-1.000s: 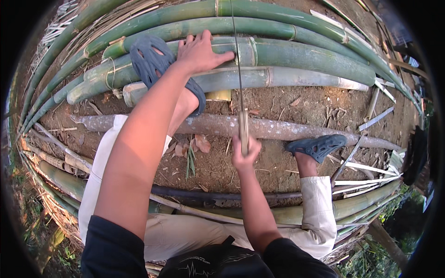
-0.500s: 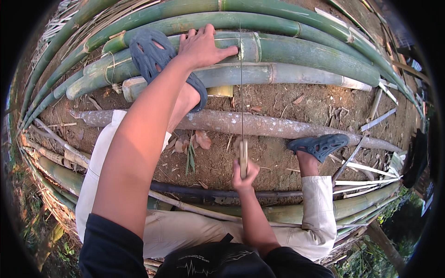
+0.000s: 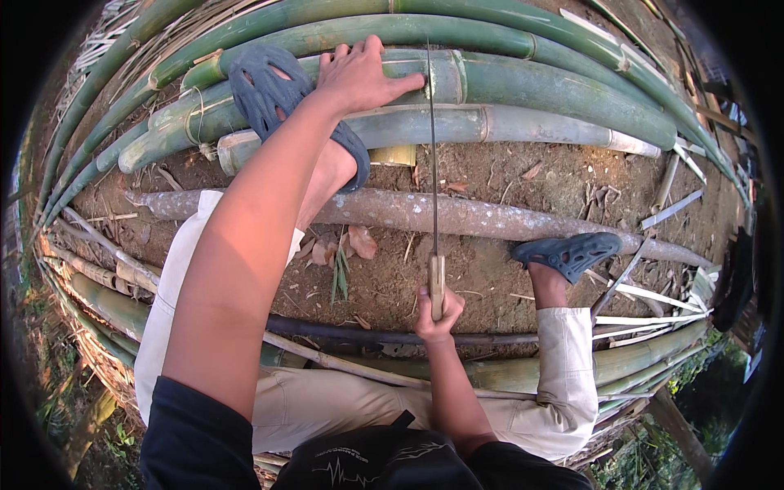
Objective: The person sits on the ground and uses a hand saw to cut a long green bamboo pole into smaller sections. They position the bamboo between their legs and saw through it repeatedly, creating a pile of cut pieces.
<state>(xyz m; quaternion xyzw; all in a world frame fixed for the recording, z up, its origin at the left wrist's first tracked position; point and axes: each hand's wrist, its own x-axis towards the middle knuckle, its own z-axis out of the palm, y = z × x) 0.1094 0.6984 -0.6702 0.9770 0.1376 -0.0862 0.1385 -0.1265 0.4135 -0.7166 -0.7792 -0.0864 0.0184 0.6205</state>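
Observation:
My left hand [image 3: 355,80] presses down on a thick green bamboo pole [image 3: 555,88], its fingers spread across the top. Its thumb reaches right, close to the blade of a handsaw [image 3: 438,278]. My right hand [image 3: 439,314] is wrapped around the saw's light wooden handle. The thin blade runs away from me across the pole, just left of a pale node ring. A whitish scraped patch shows beside the blade there; how deep any cut goes cannot be seen. My left foot, in a dark clog [image 3: 268,88], rests on the bamboo beside my left hand.
More green bamboo poles [image 3: 457,33] lie beyond, and a paler pole [image 3: 547,126] on the near side. A brownish log [image 3: 384,210] crosses the dirt under the saw. My right clog [image 3: 569,253] stands near that log. Split strips [image 3: 653,296] lie at right.
My right hand has drawn the saw slightly back toward me, so the handle sits lower. My left hand and left foot keep their places on the bamboo.

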